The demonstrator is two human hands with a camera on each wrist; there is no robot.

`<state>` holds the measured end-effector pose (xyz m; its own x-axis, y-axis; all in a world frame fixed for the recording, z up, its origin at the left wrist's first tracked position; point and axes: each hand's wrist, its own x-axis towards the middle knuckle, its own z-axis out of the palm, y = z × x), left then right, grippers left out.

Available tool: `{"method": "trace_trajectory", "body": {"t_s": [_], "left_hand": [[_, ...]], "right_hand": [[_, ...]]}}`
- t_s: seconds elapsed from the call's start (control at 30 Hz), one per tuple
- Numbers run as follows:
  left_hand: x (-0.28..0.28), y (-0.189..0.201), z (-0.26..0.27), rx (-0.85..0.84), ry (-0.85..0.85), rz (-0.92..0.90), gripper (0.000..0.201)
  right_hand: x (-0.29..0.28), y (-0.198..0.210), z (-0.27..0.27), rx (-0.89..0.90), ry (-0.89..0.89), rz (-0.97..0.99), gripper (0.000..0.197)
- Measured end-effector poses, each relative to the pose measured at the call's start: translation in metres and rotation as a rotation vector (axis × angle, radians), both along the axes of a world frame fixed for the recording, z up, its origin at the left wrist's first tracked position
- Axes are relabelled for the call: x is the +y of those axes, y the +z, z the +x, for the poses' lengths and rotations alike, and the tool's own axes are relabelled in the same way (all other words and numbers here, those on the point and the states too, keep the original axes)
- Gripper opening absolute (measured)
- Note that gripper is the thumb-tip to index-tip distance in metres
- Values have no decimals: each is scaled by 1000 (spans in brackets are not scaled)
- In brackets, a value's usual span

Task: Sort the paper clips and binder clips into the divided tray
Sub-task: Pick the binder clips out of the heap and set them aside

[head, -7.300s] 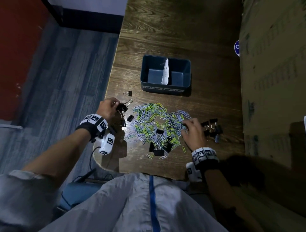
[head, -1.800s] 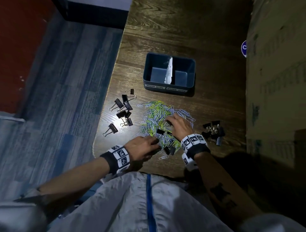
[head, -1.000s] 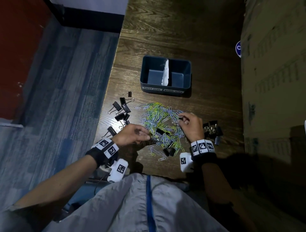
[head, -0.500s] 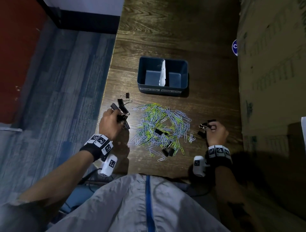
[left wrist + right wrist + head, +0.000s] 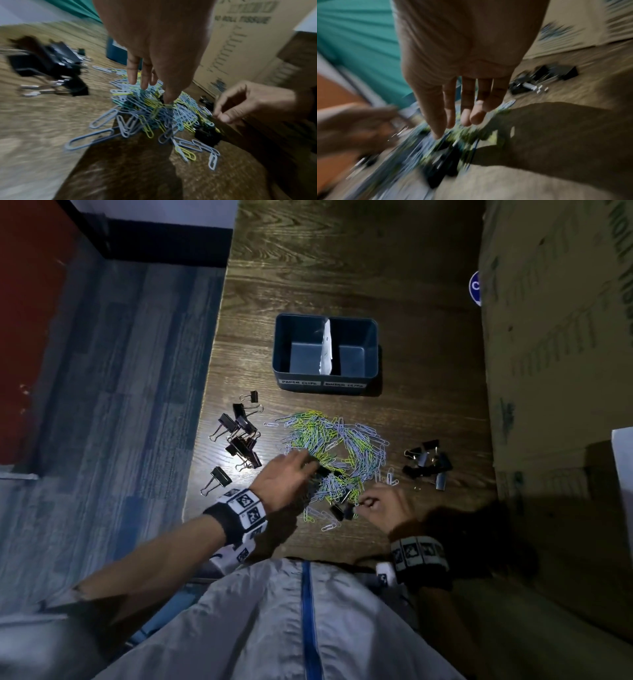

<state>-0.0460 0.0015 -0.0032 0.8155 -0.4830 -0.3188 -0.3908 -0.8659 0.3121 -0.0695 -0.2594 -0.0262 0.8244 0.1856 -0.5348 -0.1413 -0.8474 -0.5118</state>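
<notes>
The left hand (image 5: 286, 477) reaches with straight fingers into the paper clips (image 5: 337, 451). The right hand (image 5: 383, 505), fingers curled, pinches at the heap's near edge; what it holds I cannot tell. Binder clips (image 5: 239, 436) flank the heap on the dark wooden table (image 5: 342, 268), the divided tray (image 5: 327, 380) beyond it, a cardboard box (image 5: 555, 337) at the right and blue-grey floor (image 5: 120, 371) at the left.

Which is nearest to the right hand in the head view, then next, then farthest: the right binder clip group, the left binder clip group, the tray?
From the right hand:
1. Right binder clip group, just beyond it to the right.
2. Left binder clip group, across the paper clip pile, left.
3. Tray, farthest, straight ahead.
</notes>
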Motion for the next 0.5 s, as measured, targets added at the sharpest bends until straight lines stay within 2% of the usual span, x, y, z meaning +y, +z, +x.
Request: {"method": "trace_trajectory", "body": {"t_s": [0.07,0.17,0.27,0.4,0.5], "left_hand": [[-16,2,1,40,-31,56,64],[-32,3,6,74,-15,144,58],[-41,-1,9,99,1,192,62],[-48,-4,8,116,18,199,63],[-50,-9,7,81,41,200,54]], "right_hand": [[12,2,-10,-12,115,-47,34],[28,2,-23,-58,169,-150,56],[36,-1,-30,-136,127,-163,52],[42,2,-31,-180,97,-142,29],[43,3,-31,-181,102,-137,35]]}}
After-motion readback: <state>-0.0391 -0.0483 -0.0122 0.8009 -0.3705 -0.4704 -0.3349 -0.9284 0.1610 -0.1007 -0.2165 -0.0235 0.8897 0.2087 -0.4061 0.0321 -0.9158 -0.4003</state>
